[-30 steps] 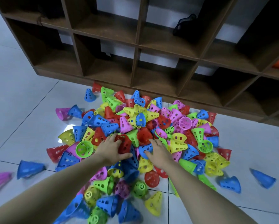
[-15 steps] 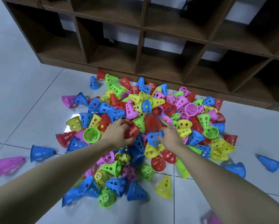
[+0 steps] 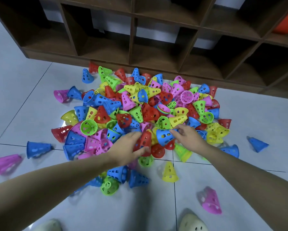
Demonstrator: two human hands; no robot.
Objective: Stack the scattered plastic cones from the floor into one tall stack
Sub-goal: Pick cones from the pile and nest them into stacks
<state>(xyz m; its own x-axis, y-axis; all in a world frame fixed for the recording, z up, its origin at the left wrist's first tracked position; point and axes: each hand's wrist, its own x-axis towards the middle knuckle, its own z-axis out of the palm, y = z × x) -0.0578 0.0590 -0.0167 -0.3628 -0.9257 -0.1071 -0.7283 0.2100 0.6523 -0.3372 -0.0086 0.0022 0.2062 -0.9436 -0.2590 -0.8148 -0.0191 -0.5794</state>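
Your left hand (image 3: 129, 148) grips a red cone (image 3: 144, 142) at the near edge of the heap, fingers curled round its wall, while your right hand (image 3: 187, 136) pinches a blue cone (image 3: 165, 136) by its narrow end, wide mouth turned toward the red one; the two cones lie just beside each other. Around them, the pile of cones (image 3: 140, 105) in red, blue, yellow, green and pink covers the tiled floor (image 3: 23, 84), and strays such as a yellow cone (image 3: 169, 172) and a pink cone (image 3: 210, 201) sit apart from it. A brown shelf unit (image 3: 156, 39) stands behind. No stack appears begun, so this pairing is likely its base. To nest well, align both axes, tips pointing the same way, and slide one cone squarely over the other, avoiding a skewed fit.
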